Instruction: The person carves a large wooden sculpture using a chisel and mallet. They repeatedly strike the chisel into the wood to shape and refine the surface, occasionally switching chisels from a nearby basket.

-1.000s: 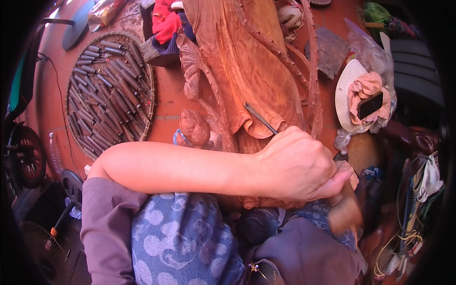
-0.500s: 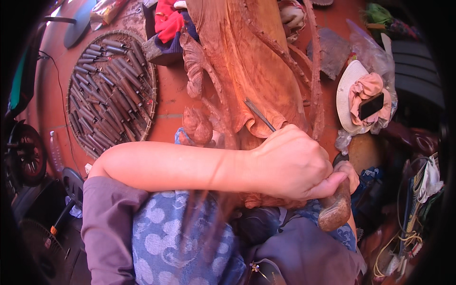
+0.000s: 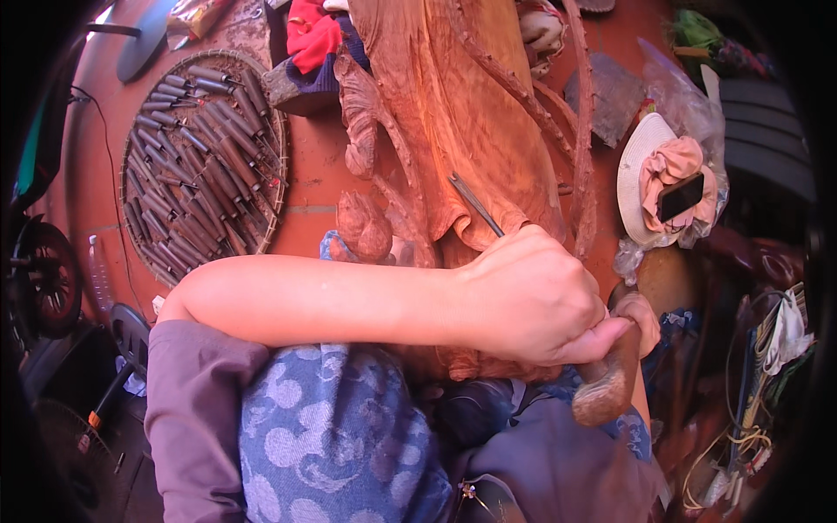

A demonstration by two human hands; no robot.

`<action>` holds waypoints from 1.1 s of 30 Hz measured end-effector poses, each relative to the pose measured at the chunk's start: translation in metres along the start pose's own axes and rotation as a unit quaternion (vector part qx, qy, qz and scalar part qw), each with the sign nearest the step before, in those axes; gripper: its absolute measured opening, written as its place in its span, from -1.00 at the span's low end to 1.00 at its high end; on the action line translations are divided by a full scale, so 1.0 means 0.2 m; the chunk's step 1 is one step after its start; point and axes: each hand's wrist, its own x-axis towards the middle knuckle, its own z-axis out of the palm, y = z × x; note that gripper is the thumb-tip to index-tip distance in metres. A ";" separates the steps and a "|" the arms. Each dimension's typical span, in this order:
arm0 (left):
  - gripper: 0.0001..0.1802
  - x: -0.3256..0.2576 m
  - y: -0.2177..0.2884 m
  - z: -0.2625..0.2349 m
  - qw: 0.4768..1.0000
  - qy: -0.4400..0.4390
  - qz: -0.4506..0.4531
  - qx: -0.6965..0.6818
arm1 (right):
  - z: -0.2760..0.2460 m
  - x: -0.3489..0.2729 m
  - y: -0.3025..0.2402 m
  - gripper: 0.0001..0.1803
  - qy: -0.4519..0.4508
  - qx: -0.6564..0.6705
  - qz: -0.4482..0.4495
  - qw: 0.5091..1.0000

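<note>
A large reddish-brown wood carving [image 3: 488, 113] lies before me, with flowing folds and thorny stem shapes. My left arm reaches across to the right, and my left hand [image 3: 536, 301] is closed around a carving gouge [image 3: 475, 206]. The gouge's metal blade slants up and left, its tip at the carved folds; the fist hides its handle. Just right of that fist, my right hand [image 3: 641, 321] is closed on a club-shaped wooden mallet [image 3: 605, 397]. The mallet's thick rounded end points down toward me, beside the left thumb.
A round woven tray [image 3: 283, 166] full of wood-handled tools sits on the tiled floor to the left. At right lie a pale hat [image 3: 639, 187], pink cloth and a phone [image 3: 681, 197]. A box with red cloth [image 3: 312, 39] stands farther off. Cords [image 3: 741, 436] hang at lower right.
The mallet's thick end has shifted slightly left. Blurred dark strands that crossed my left forearm are gone. Both hands keep their hold with little movement.
</note>
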 end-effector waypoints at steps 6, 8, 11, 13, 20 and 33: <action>-0.54 0.01 0.00 -0.02 1.000 -0.012 0.002 -0.010 | 0.01 -0.04 0.02 -0.63 0.049 0.051 -0.014 0.997; -0.54 0.00 -0.01 -0.02 1.000 0.000 0.005 -0.012 | -0.02 -0.01 0.03 -0.63 -0.010 -0.056 -0.004 0.998; -0.54 0.01 -0.02 -0.02 1.000 -0.007 0.019 -0.006 | 0.01 -0.05 0.00 -0.62 0.109 0.090 -0.026 0.990; -0.54 -0.01 -0.01 -0.01 1.000 -0.012 0.005 0.008 | 0.07 -0.02 0.03 -0.62 0.114 0.101 -0.043 0.987; -0.53 0.00 -0.01 -0.03 1.000 -0.017 0.021 0.001 | 0.05 -0.01 0.04 -0.60 0.155 0.176 -0.101 0.967; -0.54 -0.03 -0.05 -0.07 0.999 -0.024 0.045 -0.001 | -0.09 0.03 0.01 -0.61 0.027 -0.045 -0.098 0.994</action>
